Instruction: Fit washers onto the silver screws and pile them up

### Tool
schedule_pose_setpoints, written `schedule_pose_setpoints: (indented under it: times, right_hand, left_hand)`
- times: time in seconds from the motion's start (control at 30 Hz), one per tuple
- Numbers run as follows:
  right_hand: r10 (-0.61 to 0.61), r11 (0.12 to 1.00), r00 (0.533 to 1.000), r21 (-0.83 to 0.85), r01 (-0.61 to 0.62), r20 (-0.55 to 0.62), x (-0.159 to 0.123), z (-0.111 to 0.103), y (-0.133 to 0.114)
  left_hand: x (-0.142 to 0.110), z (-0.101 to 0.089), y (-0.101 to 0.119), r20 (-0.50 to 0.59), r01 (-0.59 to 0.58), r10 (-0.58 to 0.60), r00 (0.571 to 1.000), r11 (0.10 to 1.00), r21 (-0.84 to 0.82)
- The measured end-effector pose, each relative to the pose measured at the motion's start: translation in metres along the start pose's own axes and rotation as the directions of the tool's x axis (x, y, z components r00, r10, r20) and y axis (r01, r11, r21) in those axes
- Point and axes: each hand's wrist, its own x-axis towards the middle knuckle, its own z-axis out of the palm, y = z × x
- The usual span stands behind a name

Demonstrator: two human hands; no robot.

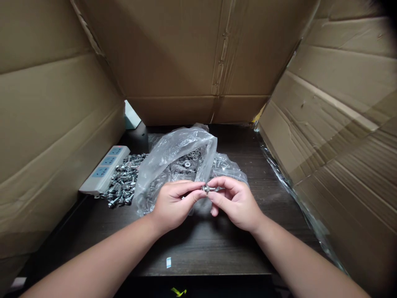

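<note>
A small metal bolt (212, 189) lies nearly level between my two hands, above the near middle of the table. My left hand (172, 205) pinches its left end, where ring-like parts that look like washers show, between thumb and index finger. On the other side, my right hand (240, 203) is closed round the bolt with thumb and fingers. The fingertips partly cover it. Just behind my hands sits an open clear plastic bag (169, 145) with washers (187, 164) inside. A second clear bag (232, 167) holding metal screws or bolts is partly hidden by my right hand.
A heap of loose bolts with washers (122, 184) lies on the left, against a white power strip (96, 182). Cardboard walls (186, 54) enclose the dark table (204, 256) at the back and both sides. A small white-and-blue label (168, 262) lies near the front edge.
</note>
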Motion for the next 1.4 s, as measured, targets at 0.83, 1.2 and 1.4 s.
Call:
schedule_pose_setpoints:
  times: [0.83,1.2,1.4]
  right_hand:
    - [-0.014,0.999,1.000,0.032,0.014,0.021,0.000,-0.001,0.001]
    - [-0.026,0.996,0.999,-0.089,0.029,0.042,-0.002,-0.001,-0.003]
    - [0.036,0.993,0.994,-0.118,-0.024,0.105,0.000,-0.004,0.000]
  left_hand:
    - [0.000,0.001,0.002,0.013,-0.111,0.110,0.994,0.991,0.068]
    - [-0.001,-0.001,0.001,0.085,-0.091,0.089,0.992,0.996,0.017]
    - [-0.001,-0.001,-0.002,0.113,-0.247,0.238,0.965,0.967,0.069]
